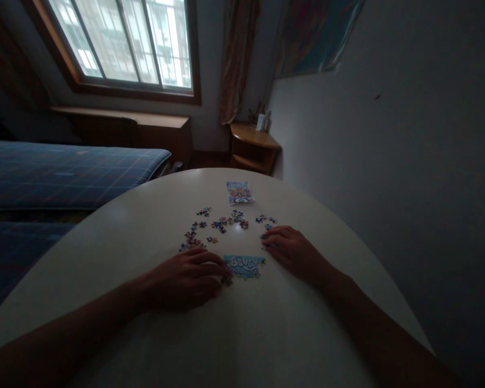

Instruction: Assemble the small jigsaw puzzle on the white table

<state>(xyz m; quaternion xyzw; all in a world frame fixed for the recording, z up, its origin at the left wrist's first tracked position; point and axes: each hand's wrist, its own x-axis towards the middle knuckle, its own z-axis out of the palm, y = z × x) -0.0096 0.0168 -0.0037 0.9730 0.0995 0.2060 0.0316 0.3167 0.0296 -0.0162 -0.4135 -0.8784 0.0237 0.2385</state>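
A partly joined jigsaw puzzle [244, 264], light blue with large white lettering along its top, lies flat on the table in front of me. My left hand [192, 277] rests palm down at its left edge, fingers apart, the tips touching the pieces there. A small dark puzzle piece [227, 281] shows under those fingertips. To the right, my right hand [291, 249] lies low over the table with its fingers stretched out. Its fingertips are at a few loose puzzle pieces [268, 227], partly hiding them. Further loose pieces [192, 240] form a cluster just beyond my left hand.
More loose pieces [237, 216] are scattered across the middle of the round white table [267, 334]. Behind them lies a small colourful picture sheet [240, 193]. A bed with a plaid mattress [73, 172] stands at the left, a wooden corner cabinet [254, 136] beyond the table, a wall at the right.
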